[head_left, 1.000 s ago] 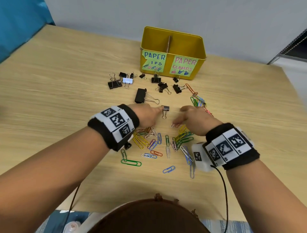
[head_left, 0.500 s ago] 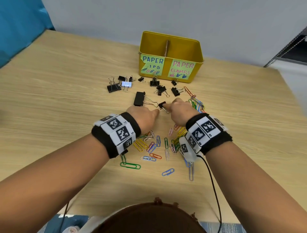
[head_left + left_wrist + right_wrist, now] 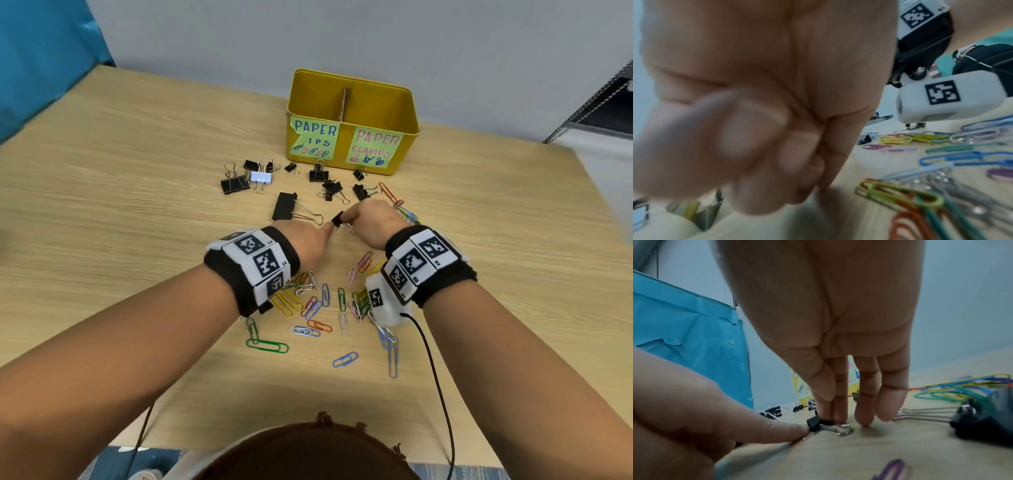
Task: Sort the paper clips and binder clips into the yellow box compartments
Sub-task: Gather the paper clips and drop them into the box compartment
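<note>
The right hand [image 3: 371, 222] has come away from the coloured paper clips [image 3: 318, 301] in the middle of the table [image 3: 120, 222] and reached toward the far edge, and now pinches the small black binder clip [image 3: 337, 219] with thumb and forefinger. The left hand [image 3: 308, 245] has followed it, forefinger against the clip's black body. The clip has turned and stands on edge.

One yellow box [image 3: 352, 102], two compartments. Binder clips [image 3: 234, 185] on table: about eleven. Paper clips [image 3: 267, 346]: too many overlapping to count exactly.
</note>
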Demonstrator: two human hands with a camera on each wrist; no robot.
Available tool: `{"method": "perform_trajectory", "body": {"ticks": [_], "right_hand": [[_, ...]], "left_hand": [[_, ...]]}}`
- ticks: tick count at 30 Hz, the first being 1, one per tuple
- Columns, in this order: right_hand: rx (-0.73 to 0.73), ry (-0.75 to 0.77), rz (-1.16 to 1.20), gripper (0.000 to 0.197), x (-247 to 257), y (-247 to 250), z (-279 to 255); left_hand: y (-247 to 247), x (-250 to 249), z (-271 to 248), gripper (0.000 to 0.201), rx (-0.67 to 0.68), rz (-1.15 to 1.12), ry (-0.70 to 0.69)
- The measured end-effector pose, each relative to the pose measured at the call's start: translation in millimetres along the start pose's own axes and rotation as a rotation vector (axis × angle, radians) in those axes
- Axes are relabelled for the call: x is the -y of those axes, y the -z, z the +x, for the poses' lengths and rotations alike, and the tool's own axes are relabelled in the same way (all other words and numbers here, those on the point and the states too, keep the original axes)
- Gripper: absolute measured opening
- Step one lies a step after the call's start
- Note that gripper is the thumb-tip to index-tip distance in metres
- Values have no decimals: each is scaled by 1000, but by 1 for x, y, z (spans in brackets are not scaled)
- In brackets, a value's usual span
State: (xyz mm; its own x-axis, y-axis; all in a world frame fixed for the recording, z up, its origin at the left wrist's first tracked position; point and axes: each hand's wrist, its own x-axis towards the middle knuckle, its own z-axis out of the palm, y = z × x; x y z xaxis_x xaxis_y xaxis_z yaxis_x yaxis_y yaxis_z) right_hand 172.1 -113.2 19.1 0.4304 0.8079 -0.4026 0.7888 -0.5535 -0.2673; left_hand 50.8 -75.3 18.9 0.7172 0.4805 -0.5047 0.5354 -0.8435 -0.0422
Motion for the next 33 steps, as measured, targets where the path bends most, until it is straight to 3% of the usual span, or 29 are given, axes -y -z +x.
{"method": "perform_trajectory", "body": {"ticks": [4, 6, 9, 12, 15, 18, 23, 26, 28, 30, 33], "right_hand": [[-75, 23, 41, 32, 3, -1, 7], [-29, 55, -5, 39, 6, 0, 9], [-21, 101, -58, 30, 10, 3, 12], [12, 120, -69, 25, 7, 6, 13], [-4, 114, -119, 27, 5, 12, 13], [-26, 94, -77, 29, 6, 12, 18], [-211, 80, 132, 39, -5, 15, 20], [-346, -66, 292, 35, -33, 37, 20], [-282, -148, 210, 35, -52, 46, 22], [-52, -162, 31, 40, -58, 43, 18], [166, -89, -183, 54, -53, 25, 5]], "left_hand": [[-5, -3, -7, 64, -91, 16, -22], [-7, -3, -8, 65, -85, 28, -45], [-4, -3, -5, 70, -59, 8, -43], [-1, 2, 0, 68, -10, -138, -52], [-3, 7, 3, 70, -43, -280, -41], [-3, 7, 2, 74, 20, -203, -36], [9, 17, -8, 46, 138, -89, -124], [20, 32, -20, 37, 181, -203, -136], [27, 39, -21, 40, 80, -243, -115], [29, 38, -12, 49, -43, -286, -98], [26, 22, 11, 61, -75, -264, -168]]}}
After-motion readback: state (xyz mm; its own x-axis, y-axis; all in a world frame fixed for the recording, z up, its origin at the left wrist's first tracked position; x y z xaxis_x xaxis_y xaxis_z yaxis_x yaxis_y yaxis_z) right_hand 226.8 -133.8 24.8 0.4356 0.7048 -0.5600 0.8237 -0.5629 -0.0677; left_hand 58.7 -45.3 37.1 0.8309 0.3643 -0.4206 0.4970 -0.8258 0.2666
